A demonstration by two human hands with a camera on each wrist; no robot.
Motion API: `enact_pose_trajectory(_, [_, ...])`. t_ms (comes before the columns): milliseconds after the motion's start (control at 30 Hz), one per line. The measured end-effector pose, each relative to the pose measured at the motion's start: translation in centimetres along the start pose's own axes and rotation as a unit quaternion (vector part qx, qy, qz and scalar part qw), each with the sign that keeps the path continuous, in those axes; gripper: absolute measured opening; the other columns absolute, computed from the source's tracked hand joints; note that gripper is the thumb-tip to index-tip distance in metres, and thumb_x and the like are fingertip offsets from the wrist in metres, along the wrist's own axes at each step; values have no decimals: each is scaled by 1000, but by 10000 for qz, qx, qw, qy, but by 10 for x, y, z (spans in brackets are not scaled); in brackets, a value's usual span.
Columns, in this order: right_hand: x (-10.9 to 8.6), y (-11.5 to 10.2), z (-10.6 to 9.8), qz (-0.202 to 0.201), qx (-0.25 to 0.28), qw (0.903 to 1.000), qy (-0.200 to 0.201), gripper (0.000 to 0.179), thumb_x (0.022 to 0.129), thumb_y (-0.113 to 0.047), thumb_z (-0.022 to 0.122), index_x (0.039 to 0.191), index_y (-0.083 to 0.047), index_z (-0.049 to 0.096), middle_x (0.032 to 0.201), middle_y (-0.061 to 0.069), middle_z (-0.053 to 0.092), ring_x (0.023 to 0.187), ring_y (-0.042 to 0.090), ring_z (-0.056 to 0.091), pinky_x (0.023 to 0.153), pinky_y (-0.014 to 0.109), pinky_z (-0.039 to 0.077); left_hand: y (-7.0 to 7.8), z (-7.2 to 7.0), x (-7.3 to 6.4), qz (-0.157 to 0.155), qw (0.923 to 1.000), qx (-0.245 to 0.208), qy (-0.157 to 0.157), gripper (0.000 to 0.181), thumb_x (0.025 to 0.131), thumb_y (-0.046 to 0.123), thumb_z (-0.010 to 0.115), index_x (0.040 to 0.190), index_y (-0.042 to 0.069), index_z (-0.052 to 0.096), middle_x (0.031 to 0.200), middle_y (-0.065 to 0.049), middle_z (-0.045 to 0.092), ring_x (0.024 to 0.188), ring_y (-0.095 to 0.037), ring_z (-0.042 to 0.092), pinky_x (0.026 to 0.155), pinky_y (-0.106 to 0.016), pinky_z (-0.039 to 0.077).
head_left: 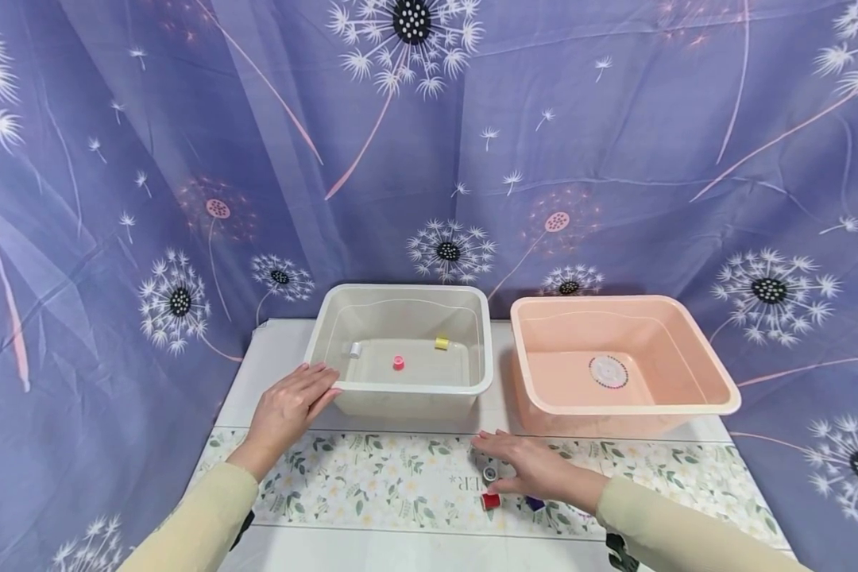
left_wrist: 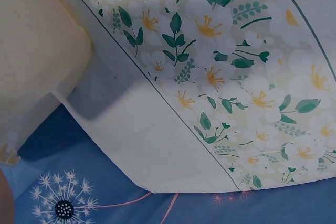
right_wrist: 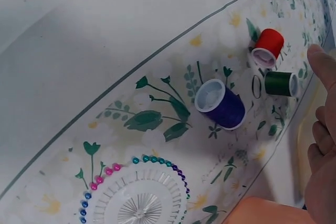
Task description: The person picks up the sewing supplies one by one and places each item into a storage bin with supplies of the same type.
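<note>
A violet dandelion-print curtain (head_left: pixel 372 159) fills the upper part of the head view, and below it lies a white table (head_left: pixel 343 548) crossed by a flowered strip (head_left: pixel 372 492) at lower centre. A peach bin (head_left: pixel 629 410) stands right of centre and a grey bin (head_left: pixel 415 389) at centre. The left hand (head_left: pixel 296 401), at centre left, rests its outstretched fingers on the grey bin's near left corner. The right hand (head_left: pixel 532 461), lower right of centre, is spread above the strip, thumb apart from the fingers, holding nothing. One pin wheel (head_left: pixel 608 372) lies inside the peach bin; another disc of pins (right_wrist: pixel 139 198) lies on the strip, bottom left in the right wrist view. There, a blue spool (right_wrist: pixel 223 108) sits at centre, with a red spool (right_wrist: pixel 270 40) and a green spool (right_wrist: pixel 281 83) to its upper right, just beside the thumb. In the head view the green one shows between thumb and fingers, the red just below the thumb; contact is hard to judge from this angle. Inside the grey bin lie a yellow spool (head_left: pixel 441 343), a pink spool (head_left: pixel 398 363) and a white spool (head_left: pixel 355 349).
</note>
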State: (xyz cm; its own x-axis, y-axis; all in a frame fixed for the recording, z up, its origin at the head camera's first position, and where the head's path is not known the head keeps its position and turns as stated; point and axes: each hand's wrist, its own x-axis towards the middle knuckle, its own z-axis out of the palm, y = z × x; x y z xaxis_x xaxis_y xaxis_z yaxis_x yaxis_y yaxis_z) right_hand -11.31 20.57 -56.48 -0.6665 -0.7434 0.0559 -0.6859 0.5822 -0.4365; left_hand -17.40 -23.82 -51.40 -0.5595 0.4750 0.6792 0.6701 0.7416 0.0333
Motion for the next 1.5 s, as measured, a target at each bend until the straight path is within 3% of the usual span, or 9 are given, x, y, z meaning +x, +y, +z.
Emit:
enact_pose_trajectory(267, [0, 7, 10, 320, 125, 9993, -164, 73, 92, -37, 85, 153, -5, 59, 153, 10, 61, 139, 40, 59, 113, 56, 52, -1, 1, 0, 51, 10000, -28, 32, 67, 114, 53, 40, 114, 1, 82, 109, -16, 81, 103, -36, 79, 98, -56, 62])
enact_pose_trajectory(667, [0, 11, 18, 500, 203, 9984, -161, 69, 93, -37, 85, 150, -5, 62, 150, 15, 63, 137, 40, 60, 112, 57, 53, -1, 1, -1, 95, 9999, 16, 54, 67, 114, 53, 39, 114, 0, 81, 108, -16, 81, 102, -37, 79, 96, -58, 63])
enact_pose_trajectory(1100, [-4, 19, 36, -48, -42, 9993, 360, 56, 93, -33, 84, 139, -5, 70, 139, 20, 70, 126, 43, 68, 105, 58, 57, 1, 0, 0, 81, 9999, 9, 75, 67, 114, 53, 40, 113, 0, 81, 108, -16, 81, 102, -37, 79, 96, -57, 62])
enact_pose_trajectory(1500, [-4, 17, 37, 159, -175, 9993, 301, 42, 96, -21, 82, 137, -11, 74, 134, 12, 74, 122, 33, 72, 101, 51, 62, 1, 0, 0, -11, 10000, -27, 34, 67, 113, 54, 41, 114, 0, 82, 109, -16, 81, 103, -36, 78, 97, -58, 62])
